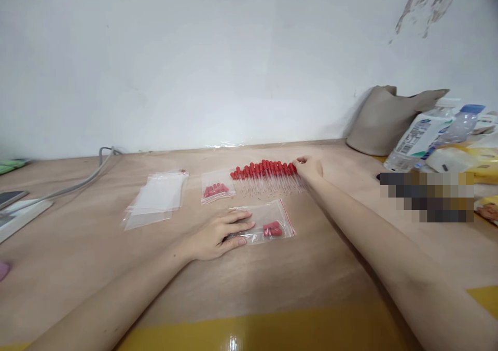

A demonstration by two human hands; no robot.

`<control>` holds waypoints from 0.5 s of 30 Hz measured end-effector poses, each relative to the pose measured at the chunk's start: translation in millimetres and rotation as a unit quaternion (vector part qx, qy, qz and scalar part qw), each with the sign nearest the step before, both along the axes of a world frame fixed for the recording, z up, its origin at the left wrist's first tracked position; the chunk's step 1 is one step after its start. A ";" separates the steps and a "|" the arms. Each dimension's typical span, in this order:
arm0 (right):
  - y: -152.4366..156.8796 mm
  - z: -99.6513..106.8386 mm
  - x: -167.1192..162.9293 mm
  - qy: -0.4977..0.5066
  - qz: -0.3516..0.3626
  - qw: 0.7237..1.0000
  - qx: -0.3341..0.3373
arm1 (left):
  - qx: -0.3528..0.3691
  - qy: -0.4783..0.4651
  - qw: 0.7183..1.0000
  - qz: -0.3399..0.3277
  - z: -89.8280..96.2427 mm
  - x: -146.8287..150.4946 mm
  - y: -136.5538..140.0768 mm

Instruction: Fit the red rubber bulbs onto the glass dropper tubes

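In a long row on the table lie several glass droppers with red rubber bulbs (262, 170), their thin clear tubes pointing toward me. At the row's right end my right hand (309, 167) pinches a red bulb between thumb and fingertips. My left hand (220, 236) rests with fingers spread on a clear zip bag (282, 217), holding it against the tabletop. Inside that bag, to the right of my fingertips, are a few red bulbs (272, 228); their tubes run under my hand. A second zip bag (218, 186) with several red bulbs sits left of the row.
A stack of flat clear bags (157, 196) lies to the left. Farther left are a grey cable (87, 180) and a phone (12, 199). On the right stand a grey-brown bag-like container (383, 123) and a tilted plastic bottle (420, 133). Behind is a white wall (194, 66).
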State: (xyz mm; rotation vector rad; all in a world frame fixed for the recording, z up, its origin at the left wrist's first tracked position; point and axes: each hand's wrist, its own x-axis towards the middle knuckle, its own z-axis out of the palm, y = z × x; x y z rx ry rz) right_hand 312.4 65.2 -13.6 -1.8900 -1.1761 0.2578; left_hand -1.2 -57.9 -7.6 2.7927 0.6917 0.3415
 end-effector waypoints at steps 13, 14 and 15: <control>-16.1 19.4 4.3 0.077 0.099 0.986 0.110 | -0.002 0.008 1.000 0.002 0.5 0.2 0.2; -26.0 19.4 5.1 0.094 0.126 0.978 0.134 | -0.001 0.004 1.000 0.001 0.4 0.2 0.2; -37.2 17.9 5.4 0.117 0.153 0.969 0.154 | -0.001 0.001 1.000 0.001 0.3 0.2 0.1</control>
